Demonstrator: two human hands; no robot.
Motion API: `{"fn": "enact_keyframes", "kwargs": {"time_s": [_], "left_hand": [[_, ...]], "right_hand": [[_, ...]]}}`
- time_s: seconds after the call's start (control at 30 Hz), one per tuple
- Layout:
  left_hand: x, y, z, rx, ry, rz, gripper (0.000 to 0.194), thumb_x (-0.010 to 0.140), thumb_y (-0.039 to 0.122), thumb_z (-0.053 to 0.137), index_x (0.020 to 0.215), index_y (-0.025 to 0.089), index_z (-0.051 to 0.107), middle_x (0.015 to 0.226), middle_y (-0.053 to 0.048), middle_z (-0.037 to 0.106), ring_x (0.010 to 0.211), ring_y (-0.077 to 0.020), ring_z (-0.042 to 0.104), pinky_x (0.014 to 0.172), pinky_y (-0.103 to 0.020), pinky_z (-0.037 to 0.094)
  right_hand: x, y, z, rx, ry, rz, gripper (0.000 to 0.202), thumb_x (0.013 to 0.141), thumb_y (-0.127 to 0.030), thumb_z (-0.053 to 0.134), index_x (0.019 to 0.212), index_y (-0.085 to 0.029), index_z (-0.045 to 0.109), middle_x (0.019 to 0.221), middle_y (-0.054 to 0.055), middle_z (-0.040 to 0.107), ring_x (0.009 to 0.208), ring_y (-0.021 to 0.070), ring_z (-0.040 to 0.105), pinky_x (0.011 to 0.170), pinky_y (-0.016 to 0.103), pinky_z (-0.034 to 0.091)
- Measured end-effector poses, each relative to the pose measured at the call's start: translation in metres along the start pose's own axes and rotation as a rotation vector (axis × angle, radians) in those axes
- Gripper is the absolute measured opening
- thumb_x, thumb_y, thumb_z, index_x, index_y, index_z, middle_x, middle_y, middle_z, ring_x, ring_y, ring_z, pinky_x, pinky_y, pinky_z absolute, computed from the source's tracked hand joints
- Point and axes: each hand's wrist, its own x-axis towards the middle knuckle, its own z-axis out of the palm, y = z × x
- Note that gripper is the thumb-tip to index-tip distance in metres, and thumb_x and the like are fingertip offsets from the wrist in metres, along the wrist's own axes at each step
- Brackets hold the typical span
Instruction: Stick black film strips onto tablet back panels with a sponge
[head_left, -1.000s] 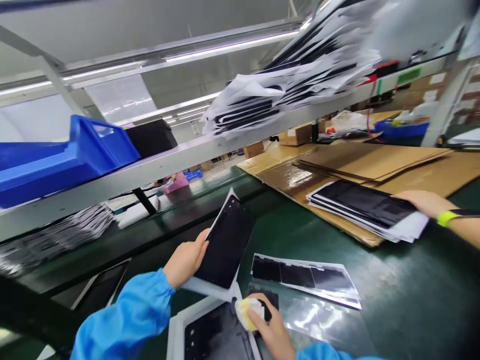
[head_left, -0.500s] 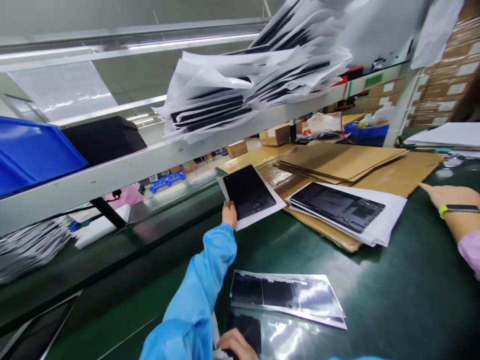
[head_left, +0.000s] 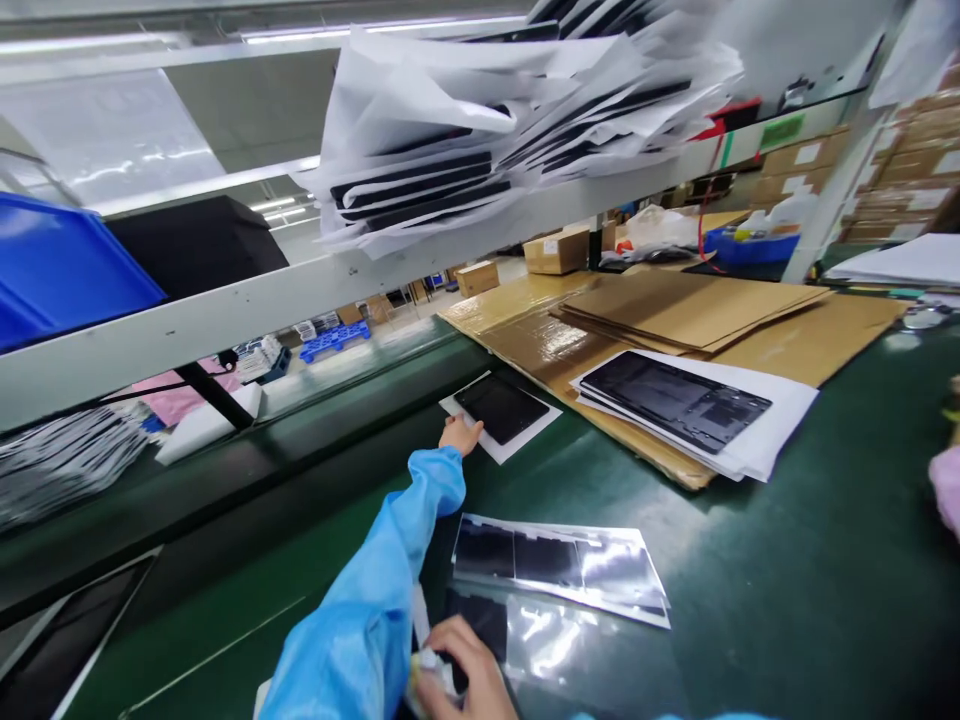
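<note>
OK, panel (head_left: 504, 406) looks laid, right of my L hand (head_left: 460, 435), not off yet, can't tell if pinching; R hand (head_left: 474, 670) grips wad (head_left: 433, 662).

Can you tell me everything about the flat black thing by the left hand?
The black panel is a smooth-looking rectangle; its material isn't clear. It lies flat on a white sheet that sticks out past it, on the green table beside brown cardboard. The left hand touches the sheet's edge, close to the panel.
</note>
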Motion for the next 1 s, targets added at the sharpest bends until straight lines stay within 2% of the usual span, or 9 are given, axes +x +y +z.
{"fn": "enact_keyframes", "kwargs": {"time_s": [0.07,0.17,0.3,0.43,0.5,0.6,0.7,0.87,1.0], "left_hand": [[-0.026,-0.004,-0.012,0.043,-0.068,0.121,0.037,0.094,0.031,0.058,0.125,0.012,0.055,0.128,-0.015,0.054,0.113,-0.0259,0.056,0.102,-0.040,0.043],[-0.078,-0.007,-0.024,0.074,-0.170,0.333,0.030,0.091,0.028,0.060,0.119,0.017,0.062,0.126,-0.008,0.058,0.117,-0.0234,0.053,0.106,-0.033,0.038],[-0.156,-0.019,-0.035,0.135,-0.238,0.520,0.022,0.090,0.026,0.061,0.111,0.020,0.066,0.118,-0.004,0.064,0.111,-0.0220,0.057,0.102,-0.034,0.042],[-0.221,-0.051,-0.033,0.310,-0.224,0.621,0.022,0.094,0.030,0.056,0.112,0.020,0.064,0.112,-0.005,0.066,0.099,-0.0211,0.062,0.089,-0.034,0.049],[-0.243,-0.066,-0.024,0.384,-0.194,0.602,0.030,0.094,0.036,0.057,0.117,0.019,0.062,0.119,-0.009,0.064,0.105,-0.0240,0.061,0.092,-0.038,0.048],[-0.261,-0.078,-0.007,0.486,-0.133,0.549,0.048,0.093,0.045,0.057,0.127,0.012,0.055,0.131,-0.018,0.055,0.119,-0.0306,0.054,0.100,-0.046,0.044],[-0.267,-0.077,0.004,0.513,-0.147,0.544,0.054,0.094,0.045,0.055,0.133,0.008,0.050,0.135,-0.020,0.050,0.123,-0.0312,0.051,0.102,-0.045,0.043],[-0.269,-0.074,0.007,0.486,-0.172,0.599,0.062,0.093,0.050,0.054,0.138,0.009,0.044,0.140,-0.018,0.046,0.129,-0.0301,0.045,0.104,-0.042,0.042],[-0.268,-0.080,0.004,0.527,-0.143,0.506,0.066,0.091,0.055,0.054,0.136,0.007,0.047,0.140,-0.020,0.045,0.130,-0.0322,0.043,0.105,-0.044,0.042]], "right_hand": [[-0.001,-0.018,-0.003,0.036,0.025,0.032,0.021,0.065,-0.043,0.054,0.079,-0.027,0.053,0.080,0.002,0.059,0.075,0.0273,0.061,0.069,0.035,0.049],[-0.002,-0.045,-0.013,0.058,0.021,0.082,0.017,0.071,-0.036,0.052,0.082,-0.025,0.056,0.083,0.003,0.059,0.078,0.0265,0.060,0.072,0.036,0.047],[-0.006,-0.071,-0.040,0.030,-0.025,0.119,0.017,0.080,-0.033,0.052,0.085,-0.020,0.060,0.088,0.006,0.061,0.084,0.0253,0.060,0.076,0.034,0.048],[-0.028,-0.074,-0.086,-0.127,0.019,0.145,0.024,0.087,-0.038,0.053,0.096,-0.020,0.065,0.104,0.010,0.063,0.099,0.0275,0.060,0.089,0.038,0.049],[-0.043,-0.068,-0.105,-0.318,0.015,0.153,0.023,0.087,-0.041,0.055,0.090,-0.021,0.067,0.122,0.011,0.058,0.113,0.0323,0.053,0.098,0.048,0.044],[-0.060,-0.059,-0.117,-0.517,-0.116,0.150,0.024,0.088,-0.042,0.055,0.088,-0.023,0.069,0.141,0.009,0.044,0.131,0.0371,0.035,0.108,0.062,0.026],[-0.062,-0.059,-0.114,-0.586,-0.251,0.151,0.025,0.090,-0.042,0.054,0.089,-0.021,0.068,0.149,0.011,0.032,0.138,0.0365,0.022,0.109,0.067,0.015],[-0.052,-0.067,-0.111,-0.610,-0.383,0.182,0.023,0.089,-0.040,0.054,0.088,-0.021,0.067,0.151,0.010,0.026,0.140,0.0328,0.013,0.111,0.064,0.008],[-0.053,-0.069,-0.115,-0.601,-0.399,0.210,0.027,0.091,-0.043,0.051,0.089,-0.021,0.067,0.152,0.009,0.024,0.141,0.0315,0.011,0.112,0.063,0.008]]}}
